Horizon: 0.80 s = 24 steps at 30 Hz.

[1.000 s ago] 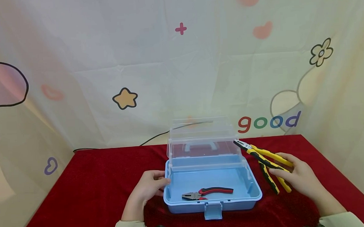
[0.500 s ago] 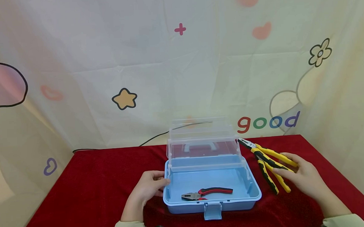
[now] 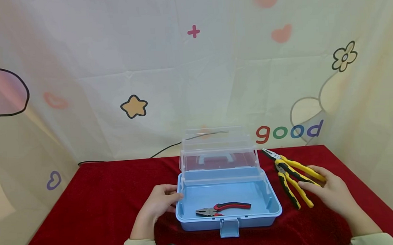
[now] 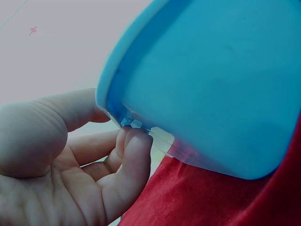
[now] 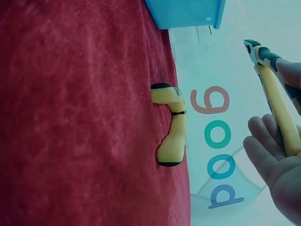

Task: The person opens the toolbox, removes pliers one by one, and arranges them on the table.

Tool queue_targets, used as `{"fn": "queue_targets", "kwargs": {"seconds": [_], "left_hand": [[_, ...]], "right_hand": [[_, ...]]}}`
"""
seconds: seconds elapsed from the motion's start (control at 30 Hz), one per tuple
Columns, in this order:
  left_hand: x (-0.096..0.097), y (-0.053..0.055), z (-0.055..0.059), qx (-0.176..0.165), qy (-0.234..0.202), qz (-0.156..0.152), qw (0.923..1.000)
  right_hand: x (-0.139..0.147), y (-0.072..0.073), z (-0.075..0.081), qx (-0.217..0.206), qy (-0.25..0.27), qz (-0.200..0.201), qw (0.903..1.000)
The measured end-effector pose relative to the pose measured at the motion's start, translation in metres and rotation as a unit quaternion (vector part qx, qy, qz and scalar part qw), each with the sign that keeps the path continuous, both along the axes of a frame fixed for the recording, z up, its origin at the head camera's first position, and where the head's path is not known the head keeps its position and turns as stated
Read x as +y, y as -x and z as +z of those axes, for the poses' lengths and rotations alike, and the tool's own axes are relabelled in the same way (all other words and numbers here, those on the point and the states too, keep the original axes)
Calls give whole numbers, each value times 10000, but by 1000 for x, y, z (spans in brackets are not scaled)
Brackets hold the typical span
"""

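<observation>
My left hand (image 3: 160, 202) pinches the left rim of a light blue toolbox (image 3: 228, 223), thumb over the edge and fingers below, as the left wrist view also shows. The box's clear lid (image 3: 218, 160) stands raised at the back. Inside lies a pair of red and black pliers (image 3: 233, 205). My right hand (image 3: 331, 191) holds yellow and black pliers (image 3: 292, 166) by their spread handles, above the cloth. Under them, a second pair of yellow and black pliers (image 3: 301, 194) rests on the cloth right of the box; its handles (image 5: 171, 141) show in the right wrist view.
Dark red cloth (image 3: 114, 206) covers the table. A pale printed curtain (image 3: 148, 73) hangs behind it and at both sides. A thin black cable (image 3: 166, 149) runs along the back edge. The box's front latch (image 3: 229, 229) hangs down.
My right hand has shifted slightly to the right with the held pliers, and their tips have moved away from the box lid. My left hand stays at the rim.
</observation>
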State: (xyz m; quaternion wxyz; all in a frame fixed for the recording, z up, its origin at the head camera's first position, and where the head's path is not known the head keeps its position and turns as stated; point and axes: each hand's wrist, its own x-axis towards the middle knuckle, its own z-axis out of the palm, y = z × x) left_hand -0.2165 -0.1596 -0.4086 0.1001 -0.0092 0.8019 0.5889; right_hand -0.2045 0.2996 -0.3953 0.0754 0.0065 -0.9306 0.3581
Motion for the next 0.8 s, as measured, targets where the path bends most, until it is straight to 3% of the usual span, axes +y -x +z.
{"fn": "queue_targets", "kwargs": {"seconds": [0.8], "left_hand": [[0,0,0,-28,-63,-17,10000]], "right_hand": [[14,3,-11,-170,-106,-640,9977]]}}
